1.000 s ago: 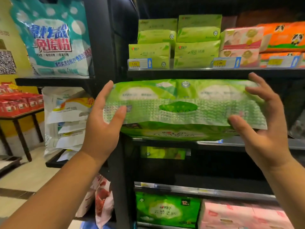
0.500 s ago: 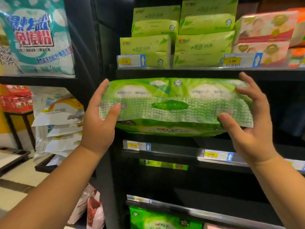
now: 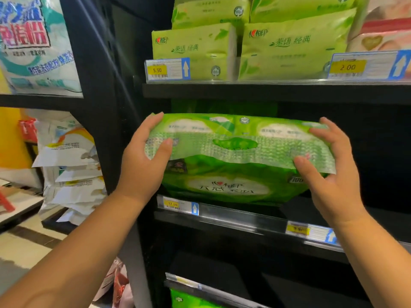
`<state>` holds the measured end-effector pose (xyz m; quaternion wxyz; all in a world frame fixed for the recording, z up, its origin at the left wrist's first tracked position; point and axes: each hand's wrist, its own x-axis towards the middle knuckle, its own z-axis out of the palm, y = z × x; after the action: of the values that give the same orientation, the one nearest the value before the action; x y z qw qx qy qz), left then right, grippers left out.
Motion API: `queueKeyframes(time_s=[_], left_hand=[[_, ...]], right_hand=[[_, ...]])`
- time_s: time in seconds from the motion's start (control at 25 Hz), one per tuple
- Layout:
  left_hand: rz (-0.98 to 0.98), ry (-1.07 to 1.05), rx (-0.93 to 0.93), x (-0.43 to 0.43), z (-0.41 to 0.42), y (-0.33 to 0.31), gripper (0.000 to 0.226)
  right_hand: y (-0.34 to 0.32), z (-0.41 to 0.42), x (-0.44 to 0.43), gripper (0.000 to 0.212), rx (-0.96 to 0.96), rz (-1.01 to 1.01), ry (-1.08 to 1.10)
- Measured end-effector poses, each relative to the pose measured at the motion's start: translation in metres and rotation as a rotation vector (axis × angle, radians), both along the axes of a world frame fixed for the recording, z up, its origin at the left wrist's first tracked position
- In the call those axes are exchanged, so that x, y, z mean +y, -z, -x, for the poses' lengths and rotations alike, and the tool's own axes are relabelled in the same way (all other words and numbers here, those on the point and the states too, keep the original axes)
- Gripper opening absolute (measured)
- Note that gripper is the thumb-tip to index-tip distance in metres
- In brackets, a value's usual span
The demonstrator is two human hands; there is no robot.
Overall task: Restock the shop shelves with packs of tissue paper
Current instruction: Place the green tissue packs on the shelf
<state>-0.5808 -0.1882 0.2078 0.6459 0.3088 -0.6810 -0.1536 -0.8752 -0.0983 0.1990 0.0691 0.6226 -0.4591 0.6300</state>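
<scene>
Two hands are gripping one big green tissue pack (image 3: pixel 233 174) at the frame's centre. The left hand (image 3: pixel 142 167) is curling round its left end, thumb on the front, and the right hand (image 3: pixel 329 183) is clasping the right end likewise. The pack is sitting at the mouth of the middle shelf (image 3: pixel 244 218), its bottom seemingly just over the front lip. This placement is looking nearly done, with only the push backward remaining. Behind it the bay is lying dark and roomy, mostly rightward. Overhead, the upper shelf (image 3: pixel 266 92) is leaving slight clearance, and smaller green packs (image 3: pixel 193 50) are filling it.
</scene>
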Motion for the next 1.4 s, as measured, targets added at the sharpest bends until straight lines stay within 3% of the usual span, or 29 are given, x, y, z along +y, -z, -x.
queueKeyframes(time_s=[0.2, 0.32, 0.48, 0.64, 0.72, 0.8, 0.88, 1.0, 1.08, 1.2, 1.4], left_hand=[[0.164, -0.172, 0.030, -0.052, 0.017, -0.003, 0.024], [0.255, -0.201, 0.088, -0.075, 0.028, 0.006, 0.035], [0.352, -0.214, -0.025, -0.103, 0.034, 0.025, 0.048], [0.176, -0.251, -0.236, -0.117, 0.035, 0.038, 0.089], [0.028, -0.266, -0.311, -0.121, 0.037, 0.040, 0.105], [0.009, -0.304, -0.363, -0.126, 0.039, 0.042, 0.108], [-0.002, -0.300, -0.394, -0.129, 0.041, 0.043, 0.117], [-0.018, -0.326, -0.462, -0.128, 0.042, 0.046, 0.134], [0.007, -0.413, -0.486, -0.127, 0.039, 0.051, 0.128], [0.136, -0.517, -0.600, -0.128, 0.033, 0.065, 0.108], [0.146, -0.575, -0.807, -0.131, 0.035, 0.071, 0.134]], right_hand=[[-0.013, 0.004, -0.041, 0.043, -0.178, -0.040, 0.036], [-0.008, -0.006, -0.060, 0.040, -0.244, 0.059, 0.129], [0.000, -0.013, -0.085, 0.051, -0.326, 0.123, 0.193], [0.007, -0.016, -0.097, 0.086, -0.235, -0.157, 0.330], [0.006, -0.018, -0.101, 0.089, -0.206, -0.383, 0.414], [0.008, -0.020, -0.105, 0.093, -0.116, -0.591, 0.511], [0.011, -0.019, -0.108, 0.091, -0.100, -0.654, 0.549], [0.012, -0.021, -0.107, 0.104, -0.116, -0.593, 0.533], [0.015, -0.032, -0.108, 0.114, -0.160, -0.505, 0.477], [0.025, -0.047, -0.120, 0.104, -0.189, -0.474, 0.456], [0.030, -0.048, -0.133, 0.100, -0.170, -0.516, 0.543]])
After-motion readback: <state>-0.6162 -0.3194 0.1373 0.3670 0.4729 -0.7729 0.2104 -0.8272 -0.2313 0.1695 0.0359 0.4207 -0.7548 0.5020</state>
